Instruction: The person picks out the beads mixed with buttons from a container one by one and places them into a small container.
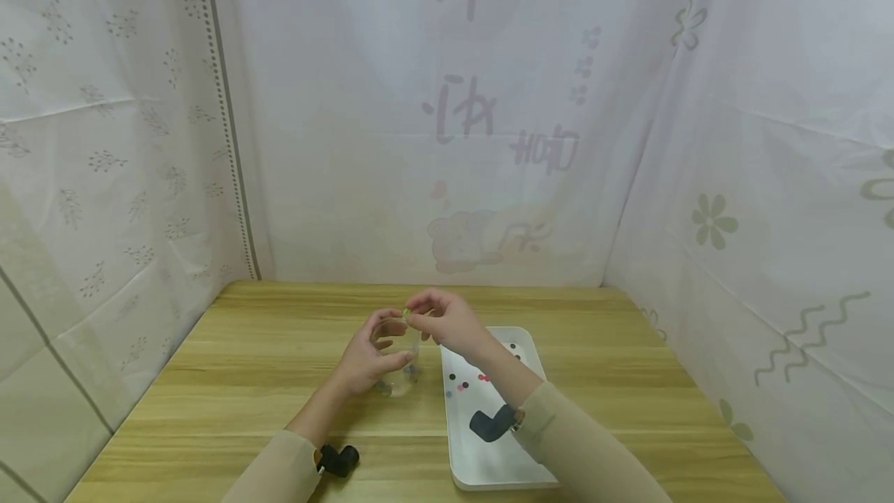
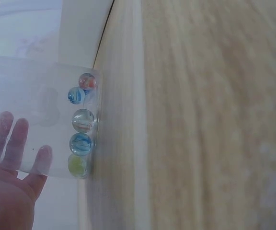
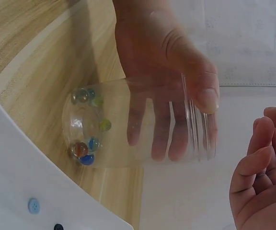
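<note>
The left hand point(image 1: 366, 359) grips the clear cup point(image 3: 138, 122) upright to steady it, while the right hand point(image 1: 447, 320), at its 1 o'clock, pinches something small over the rim, marbles point(image 2: 82, 122) lying at the bottom.

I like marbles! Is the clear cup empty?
No, the clear cup, held by the left hand, has several coloured marbles at its bottom.

In the head view the right hand point(image 1: 447, 322) pinches something too small to identify above the clear cup point(image 1: 398, 355), and its marbles there blur into specks. The left hand point(image 2: 8, 177) is cut off by the left wrist picture's edge.
</note>
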Tool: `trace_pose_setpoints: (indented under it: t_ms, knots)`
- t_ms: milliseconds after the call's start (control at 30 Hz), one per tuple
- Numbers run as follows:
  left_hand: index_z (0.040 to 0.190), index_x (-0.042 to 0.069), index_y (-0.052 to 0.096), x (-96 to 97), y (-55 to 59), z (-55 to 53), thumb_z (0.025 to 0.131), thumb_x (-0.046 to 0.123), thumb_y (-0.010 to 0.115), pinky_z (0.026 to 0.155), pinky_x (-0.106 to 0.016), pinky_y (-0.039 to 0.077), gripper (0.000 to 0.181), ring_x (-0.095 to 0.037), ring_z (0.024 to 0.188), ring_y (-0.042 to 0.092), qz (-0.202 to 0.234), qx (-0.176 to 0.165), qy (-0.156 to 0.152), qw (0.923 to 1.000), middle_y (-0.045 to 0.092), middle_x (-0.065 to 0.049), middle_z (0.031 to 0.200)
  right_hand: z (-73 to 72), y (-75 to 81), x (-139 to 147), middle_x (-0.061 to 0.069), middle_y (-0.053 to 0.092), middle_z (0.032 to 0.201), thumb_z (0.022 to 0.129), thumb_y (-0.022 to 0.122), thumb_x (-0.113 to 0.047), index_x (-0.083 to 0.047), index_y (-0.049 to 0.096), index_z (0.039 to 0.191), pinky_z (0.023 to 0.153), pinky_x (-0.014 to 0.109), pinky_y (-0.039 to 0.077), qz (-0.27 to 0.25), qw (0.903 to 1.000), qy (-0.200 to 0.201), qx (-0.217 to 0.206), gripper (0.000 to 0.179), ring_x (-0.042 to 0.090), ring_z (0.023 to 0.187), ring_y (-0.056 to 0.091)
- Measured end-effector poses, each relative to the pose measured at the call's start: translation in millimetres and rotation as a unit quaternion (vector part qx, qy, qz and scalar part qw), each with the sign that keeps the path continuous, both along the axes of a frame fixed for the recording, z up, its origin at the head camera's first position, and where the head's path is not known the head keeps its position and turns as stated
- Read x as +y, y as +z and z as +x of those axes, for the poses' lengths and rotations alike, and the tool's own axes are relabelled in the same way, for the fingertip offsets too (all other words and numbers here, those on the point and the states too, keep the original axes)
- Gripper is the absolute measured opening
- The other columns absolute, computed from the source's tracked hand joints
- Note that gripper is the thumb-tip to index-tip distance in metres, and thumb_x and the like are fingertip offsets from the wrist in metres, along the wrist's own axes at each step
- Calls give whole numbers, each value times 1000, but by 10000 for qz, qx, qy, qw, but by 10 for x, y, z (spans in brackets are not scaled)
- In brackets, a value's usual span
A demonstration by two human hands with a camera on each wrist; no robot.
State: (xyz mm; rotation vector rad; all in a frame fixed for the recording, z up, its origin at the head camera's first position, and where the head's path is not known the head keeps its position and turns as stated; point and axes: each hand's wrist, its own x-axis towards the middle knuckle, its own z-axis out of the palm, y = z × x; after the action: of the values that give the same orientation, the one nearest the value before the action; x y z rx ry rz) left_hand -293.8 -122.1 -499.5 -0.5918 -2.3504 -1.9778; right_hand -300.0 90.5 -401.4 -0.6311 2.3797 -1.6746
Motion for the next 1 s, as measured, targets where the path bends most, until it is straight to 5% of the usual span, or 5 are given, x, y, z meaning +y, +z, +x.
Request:
trace_pose_setpoints:
  t_ms: [400, 1000]
  knots:
    - [153, 16, 48, 6, 0, 2, 91, 21, 85, 123, -64, 46, 72, -33, 140, 60, -74, -4, 98, 9999, 66, -13, 146, 2, -43, -44, 6, 74, 109, 102, 77, -17, -9, 74, 122, 59, 21, 47, 25, 10000, 22, 49, 21, 14, 74, 66]
    - [155, 10, 46, 3, 6, 15, 91, 20, 84, 123, -65, 46, 75, -34, 139, 59, -125, 100, 81, 9998, 64, -17, 146, -42, -107, -68, 9, 76, 113, 103, 75, -18, -10, 76, 122, 59, 22, 48, 91, 9994, 192, 255, 21, 14, 73, 66]
